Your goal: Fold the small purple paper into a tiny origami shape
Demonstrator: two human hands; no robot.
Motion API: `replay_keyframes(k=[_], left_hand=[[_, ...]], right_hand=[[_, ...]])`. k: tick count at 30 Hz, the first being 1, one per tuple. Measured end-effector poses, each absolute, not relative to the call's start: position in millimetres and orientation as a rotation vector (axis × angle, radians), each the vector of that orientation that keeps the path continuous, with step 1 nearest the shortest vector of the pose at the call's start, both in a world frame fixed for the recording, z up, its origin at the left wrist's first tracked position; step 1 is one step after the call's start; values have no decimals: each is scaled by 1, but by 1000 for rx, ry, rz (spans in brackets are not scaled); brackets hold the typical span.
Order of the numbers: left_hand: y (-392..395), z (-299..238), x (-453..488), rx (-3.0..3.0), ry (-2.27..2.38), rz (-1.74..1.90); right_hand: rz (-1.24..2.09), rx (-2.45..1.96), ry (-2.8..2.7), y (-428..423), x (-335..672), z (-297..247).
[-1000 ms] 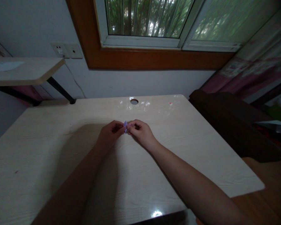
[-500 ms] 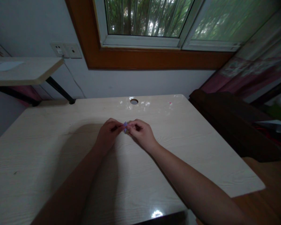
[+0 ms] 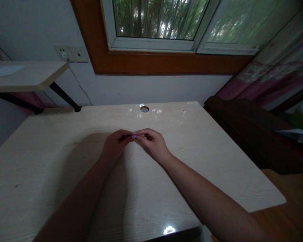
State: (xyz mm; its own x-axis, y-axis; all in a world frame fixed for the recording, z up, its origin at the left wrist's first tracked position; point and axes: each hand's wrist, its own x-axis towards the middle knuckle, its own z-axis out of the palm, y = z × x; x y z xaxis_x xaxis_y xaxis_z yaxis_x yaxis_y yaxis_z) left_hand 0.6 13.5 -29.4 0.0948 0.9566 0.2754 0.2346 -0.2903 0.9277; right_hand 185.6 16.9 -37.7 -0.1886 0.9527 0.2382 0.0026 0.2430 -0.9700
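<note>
Between my two hands is a small purple piece, perhaps folded paper [image 3: 134,136], mostly covered by fingertips. My left hand [image 3: 116,143] pinches its left side with thumb and forefinger. On the other side my right hand [image 3: 152,141] grips it the same way, the remaining fingers curled. Both hands are held close together over the pale wood-grain table [image 3: 151,188]. Its exact shape and folds are too small to make out.
A round cable hole [image 3: 144,109] lies near the table's back edge, with a small pink spot [image 3: 183,110] to its right. At the left a raised shelf [image 3: 27,75] stands on black legs. Dark wooden furniture [image 3: 249,134] borders the right side.
My left hand has shifted slightly left and its fingers have flattened around the purple piece, so less of it shows. My right hand has hardly moved.
</note>
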Motion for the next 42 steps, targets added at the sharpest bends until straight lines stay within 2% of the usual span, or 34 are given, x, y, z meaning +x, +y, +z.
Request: replay_keyframes(k=[22, 42], left_hand=[[16, -29, -4, 1900, 1153, 1255], [18, -43, 1, 1692, 1227, 1228]], right_hand=[[1087, -991, -1529, 19, 188, -39], [1065, -1022, -1506, 19, 183, -46]])
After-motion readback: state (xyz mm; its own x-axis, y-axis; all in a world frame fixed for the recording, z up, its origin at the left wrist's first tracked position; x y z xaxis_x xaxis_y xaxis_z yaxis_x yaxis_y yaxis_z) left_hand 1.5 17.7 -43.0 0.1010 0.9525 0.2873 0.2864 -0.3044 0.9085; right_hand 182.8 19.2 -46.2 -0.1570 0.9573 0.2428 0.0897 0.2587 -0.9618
